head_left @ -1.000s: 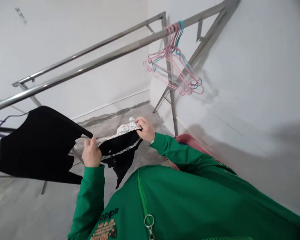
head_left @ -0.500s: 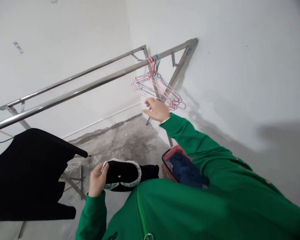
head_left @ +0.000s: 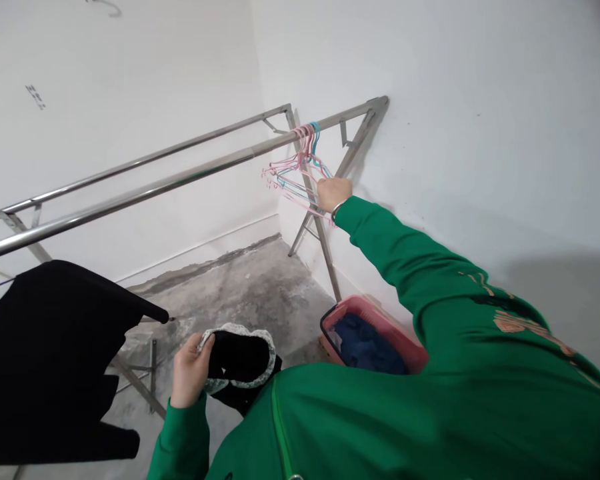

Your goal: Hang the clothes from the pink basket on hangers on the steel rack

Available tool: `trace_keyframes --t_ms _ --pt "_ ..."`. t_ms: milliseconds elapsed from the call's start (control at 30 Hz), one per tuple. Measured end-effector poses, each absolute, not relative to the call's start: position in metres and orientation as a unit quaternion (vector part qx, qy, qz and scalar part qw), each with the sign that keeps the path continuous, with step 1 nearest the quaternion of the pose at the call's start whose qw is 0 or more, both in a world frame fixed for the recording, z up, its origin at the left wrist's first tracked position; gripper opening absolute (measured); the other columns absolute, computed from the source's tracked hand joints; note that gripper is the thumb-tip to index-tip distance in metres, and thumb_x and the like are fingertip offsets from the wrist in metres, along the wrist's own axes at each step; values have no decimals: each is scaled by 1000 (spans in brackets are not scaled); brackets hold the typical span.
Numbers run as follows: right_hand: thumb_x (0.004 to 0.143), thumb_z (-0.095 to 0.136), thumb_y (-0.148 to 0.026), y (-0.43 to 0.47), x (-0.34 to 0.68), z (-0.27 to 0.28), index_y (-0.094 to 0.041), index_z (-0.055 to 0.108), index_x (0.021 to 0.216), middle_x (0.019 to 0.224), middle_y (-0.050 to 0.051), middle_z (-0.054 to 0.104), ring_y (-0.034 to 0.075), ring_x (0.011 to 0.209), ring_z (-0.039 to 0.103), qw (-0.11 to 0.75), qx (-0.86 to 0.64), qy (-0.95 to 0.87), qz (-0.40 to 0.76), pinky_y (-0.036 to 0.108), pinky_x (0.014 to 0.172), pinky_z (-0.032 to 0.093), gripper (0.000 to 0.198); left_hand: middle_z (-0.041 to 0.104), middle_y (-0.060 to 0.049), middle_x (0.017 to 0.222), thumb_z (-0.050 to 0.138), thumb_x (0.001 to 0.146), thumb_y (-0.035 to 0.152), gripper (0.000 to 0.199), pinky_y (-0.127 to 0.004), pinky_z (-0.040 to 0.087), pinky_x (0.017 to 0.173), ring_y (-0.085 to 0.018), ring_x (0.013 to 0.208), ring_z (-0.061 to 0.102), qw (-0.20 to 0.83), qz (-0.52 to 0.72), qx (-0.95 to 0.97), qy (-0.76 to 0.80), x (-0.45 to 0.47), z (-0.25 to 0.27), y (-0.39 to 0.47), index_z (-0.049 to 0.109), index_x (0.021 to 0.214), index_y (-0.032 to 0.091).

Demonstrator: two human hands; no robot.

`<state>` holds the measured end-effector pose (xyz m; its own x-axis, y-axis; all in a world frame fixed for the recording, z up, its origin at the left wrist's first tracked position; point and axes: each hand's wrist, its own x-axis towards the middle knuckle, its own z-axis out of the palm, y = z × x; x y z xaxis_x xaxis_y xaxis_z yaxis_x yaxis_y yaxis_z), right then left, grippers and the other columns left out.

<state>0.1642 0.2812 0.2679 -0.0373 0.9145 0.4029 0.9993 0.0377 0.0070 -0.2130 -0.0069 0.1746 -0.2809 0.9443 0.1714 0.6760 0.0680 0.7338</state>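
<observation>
Pinch firmly with the left hand (head_left: 190,367), thumb over fingers, on the white lace trim (head_left: 269,363) of the lace-edged black garment (head_left: 243,357), hanging just to the right of those fingers with the opening turned up and the lower end hidden behind the jacket. With the right hand (head_left: 334,195), curled in at the right-hand side of the pink and blue plastic hangers (head_left: 305,150), judge the grip by feel: holding one, several or none, cannot tell, with the fingertips turned out of sight. Probably best to single out one hanger before any pull, then raise the hook clear of the steel rail (head_left: 180,179), above the right fingers, rather than tug straight towards the chest and risk dragging neighbours along. Beware of knocking the pink basket (head_left: 417,350) with navy cloth (head_left: 365,343) inside, well below the right fingers. Give room likewise to the black long-sleeved top (head_left: 55,360), left of the left fingers, and avoid stretching the lace by pulling both arms apart.
</observation>
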Motion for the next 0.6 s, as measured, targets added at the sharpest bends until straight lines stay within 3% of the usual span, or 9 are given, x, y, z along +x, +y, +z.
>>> trace_keyframes --t_ms 233,333,467,533,600 --pt "88 42 -22 286 167 267 -2 53 115 104 24 63 30 90 63 245 -670 -682 -161 41 75 48 35 61 -3 69 47 77 28 12 -26 37 60 -19 69 59 25 226 609 759 -223 173 -8 56 71 21" --pt "87 41 -23 285 177 248 -8 55 102 94 17 62 24 81 61 306 -622 -704 -152 40 74 49 25 63 -8 80 49 75 22 9 -28 36 60 -23 75 60 -59 172 579 795 -223 175 -6 58 77 21" --pt "88 42 -29 255 178 186 -18 48 83 75 5 53 17 66 54 477 -496 -717 -109 35 66 49 13 63 -10 81 51 79 24 14 -32 39 65 -27 79 60 -107 183 499 841 -228 188 0 61 87 19" --pt "89 43 -35 226 166 149 -20 46 92 76 2 51 13 59 50 554 -444 -703 -30 32 58 47 16 63 -9 81 51 81 24 14 -34 41 68 -27 81 60 -102 203 464 856 -236 195 4 61 89 18" --pt "91 44 -40 192 145 119 -22 43 111 79 1 52 12 57 49 567 -416 -705 92 28 52 45 28 61 -6 77 49 83 22 12 -34 42 72 -24 81 59 -80 249 453 853 -248 199 9 59 89 19"
